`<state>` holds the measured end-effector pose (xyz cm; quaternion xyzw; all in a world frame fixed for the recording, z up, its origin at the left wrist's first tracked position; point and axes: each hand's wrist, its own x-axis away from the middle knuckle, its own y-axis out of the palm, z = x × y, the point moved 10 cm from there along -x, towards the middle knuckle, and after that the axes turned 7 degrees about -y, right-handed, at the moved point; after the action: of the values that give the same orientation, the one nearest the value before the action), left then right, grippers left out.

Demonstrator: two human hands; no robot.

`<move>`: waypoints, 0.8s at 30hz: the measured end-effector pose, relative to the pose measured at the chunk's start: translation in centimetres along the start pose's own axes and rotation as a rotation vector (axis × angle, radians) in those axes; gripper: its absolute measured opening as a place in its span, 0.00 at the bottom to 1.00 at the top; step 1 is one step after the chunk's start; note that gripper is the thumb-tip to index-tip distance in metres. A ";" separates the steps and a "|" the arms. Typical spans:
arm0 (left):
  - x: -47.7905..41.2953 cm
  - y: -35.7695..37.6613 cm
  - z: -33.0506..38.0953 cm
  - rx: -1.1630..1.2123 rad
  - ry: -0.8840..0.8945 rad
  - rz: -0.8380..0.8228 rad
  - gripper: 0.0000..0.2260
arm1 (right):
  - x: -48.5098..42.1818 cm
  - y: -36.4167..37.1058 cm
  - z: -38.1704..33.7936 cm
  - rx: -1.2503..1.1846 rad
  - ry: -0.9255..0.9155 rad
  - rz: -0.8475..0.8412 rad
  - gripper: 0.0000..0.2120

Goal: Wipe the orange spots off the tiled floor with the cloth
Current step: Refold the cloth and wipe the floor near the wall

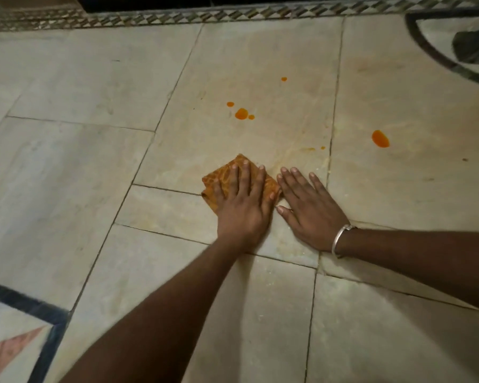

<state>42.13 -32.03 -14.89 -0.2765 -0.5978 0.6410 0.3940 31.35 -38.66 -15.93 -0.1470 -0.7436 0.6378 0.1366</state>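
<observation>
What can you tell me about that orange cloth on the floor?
The cloth is folded into a small flat square, orange-brown with a pale squiggly pattern, and looks like soft fabric. It lies on the pale tiled floor across a grout line, one corner pointing away from the person. The left hand presses flat on it, fingers spread. The right hand rests on the floor right beside it. The orange spots lie beyond, untouched.

Head view (sole camera): looks steeply down, close over floor [94, 167].
</observation>
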 end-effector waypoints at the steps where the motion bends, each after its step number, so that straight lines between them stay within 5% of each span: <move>1: -1.1 -0.2 -0.5 -0.017 0.013 0.013 0.30 | 0.1 0.0 0.0 0.001 -0.003 0.002 0.32; 6: -2.7 -1.4 -5.9 0.064 -0.145 0.014 0.31 | 0.1 0.1 0.1 -0.010 -0.011 -0.023 0.33; 11: 6.0 -0.6 -6.0 0.093 -0.352 0.082 0.31 | 0.1 0.2 0.2 -0.011 -0.012 -0.029 0.34; 20: -0.5 0.0 -0.3 0.042 -0.013 0.066 0.28 | 0.2 0.0 0.0 0.021 -0.016 -0.004 0.31; 24: -3.5 -1.5 -5.0 0.088 -0.087 0.016 0.30 | 0.2 0.0 0.1 0.013 -0.015 -0.020 0.32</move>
<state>48.41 -32.19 -14.52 -0.2357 -0.5833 0.6812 0.3744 31.14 -38.64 -15.96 -0.1338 -0.7420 0.6422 0.1381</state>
